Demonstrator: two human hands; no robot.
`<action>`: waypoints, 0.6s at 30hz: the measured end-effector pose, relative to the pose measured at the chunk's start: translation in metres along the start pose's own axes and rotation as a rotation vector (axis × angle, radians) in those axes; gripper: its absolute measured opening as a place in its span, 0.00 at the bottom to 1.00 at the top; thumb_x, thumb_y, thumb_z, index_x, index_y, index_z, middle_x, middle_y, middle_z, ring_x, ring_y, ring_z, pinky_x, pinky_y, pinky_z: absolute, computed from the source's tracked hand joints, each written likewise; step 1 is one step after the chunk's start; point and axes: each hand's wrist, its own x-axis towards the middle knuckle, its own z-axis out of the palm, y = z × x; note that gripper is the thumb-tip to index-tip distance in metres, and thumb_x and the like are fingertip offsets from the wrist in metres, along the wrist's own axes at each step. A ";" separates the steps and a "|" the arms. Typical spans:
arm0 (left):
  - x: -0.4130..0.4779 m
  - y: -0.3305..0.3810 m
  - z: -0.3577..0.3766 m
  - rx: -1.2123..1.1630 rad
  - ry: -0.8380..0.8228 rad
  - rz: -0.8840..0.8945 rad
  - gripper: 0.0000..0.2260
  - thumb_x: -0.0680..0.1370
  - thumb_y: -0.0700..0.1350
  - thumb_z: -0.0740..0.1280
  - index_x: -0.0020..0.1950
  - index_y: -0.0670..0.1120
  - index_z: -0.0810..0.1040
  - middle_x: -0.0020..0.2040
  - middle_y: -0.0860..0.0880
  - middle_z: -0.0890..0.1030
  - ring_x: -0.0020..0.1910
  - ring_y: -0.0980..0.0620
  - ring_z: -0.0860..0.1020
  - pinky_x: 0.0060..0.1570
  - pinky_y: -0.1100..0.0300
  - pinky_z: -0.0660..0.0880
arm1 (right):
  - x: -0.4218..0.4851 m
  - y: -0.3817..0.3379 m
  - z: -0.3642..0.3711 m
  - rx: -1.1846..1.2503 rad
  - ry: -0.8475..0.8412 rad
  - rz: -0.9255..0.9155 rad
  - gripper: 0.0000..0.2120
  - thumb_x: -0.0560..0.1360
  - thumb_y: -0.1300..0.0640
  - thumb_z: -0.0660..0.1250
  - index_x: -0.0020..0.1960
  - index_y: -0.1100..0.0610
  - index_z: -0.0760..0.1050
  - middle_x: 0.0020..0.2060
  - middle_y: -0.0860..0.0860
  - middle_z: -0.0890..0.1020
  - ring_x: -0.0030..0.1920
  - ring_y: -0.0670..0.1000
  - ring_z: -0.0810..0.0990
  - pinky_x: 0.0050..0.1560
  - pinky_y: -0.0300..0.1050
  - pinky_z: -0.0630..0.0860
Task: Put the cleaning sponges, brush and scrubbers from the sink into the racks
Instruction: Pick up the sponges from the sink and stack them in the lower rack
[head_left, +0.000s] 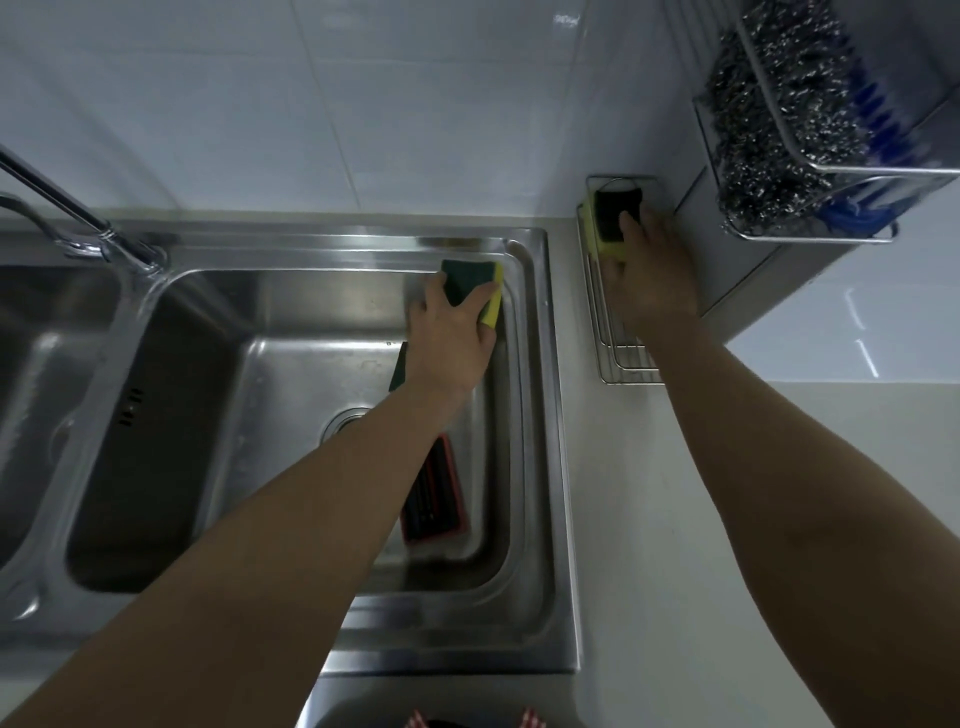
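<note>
My left hand (454, 338) grips a yellow sponge with a dark green pad (475, 283) at the far right corner of the steel sink (545, 467). My right hand (649, 270) holds a second yellow and dark sponge (610, 218) at the far end of a low wire rack (605, 358) on the counter. In the sink, under my left forearm, lie a red-framed dark scrubber (441, 499) and a dark green pad (399, 366), both partly hidden. A wall rack (841, 208) at upper right holds steel wool scrubbers (779, 104) and a blue brush (857, 213).
A chrome faucet (78, 218) stands at the far left of the sink, beside a second basin (31, 389). White wall tiles rise behind. A pale counter (675, 571) runs to the right of the sink. A steel box (769, 270) sits under the wall rack.
</note>
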 end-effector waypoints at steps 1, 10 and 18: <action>-0.003 0.002 -0.002 -0.010 0.003 0.003 0.20 0.77 0.46 0.66 0.70 0.55 0.74 0.69 0.36 0.67 0.56 0.34 0.73 0.55 0.43 0.77 | -0.008 0.000 -0.001 0.018 0.030 0.013 0.26 0.82 0.51 0.55 0.77 0.60 0.60 0.78 0.59 0.60 0.76 0.62 0.61 0.73 0.55 0.62; -0.015 0.030 -0.008 -0.057 0.008 0.068 0.21 0.78 0.47 0.66 0.72 0.55 0.72 0.72 0.37 0.64 0.67 0.35 0.68 0.63 0.44 0.73 | -0.088 0.010 0.012 0.093 0.287 0.005 0.24 0.83 0.50 0.50 0.71 0.62 0.69 0.71 0.58 0.72 0.73 0.59 0.69 0.71 0.53 0.68; 0.003 0.062 -0.009 -0.100 0.034 0.137 0.22 0.77 0.48 0.64 0.71 0.54 0.72 0.71 0.35 0.66 0.61 0.34 0.72 0.58 0.44 0.76 | -0.131 0.018 0.025 0.035 0.276 0.014 0.26 0.83 0.49 0.47 0.75 0.61 0.65 0.74 0.57 0.68 0.76 0.56 0.64 0.79 0.50 0.55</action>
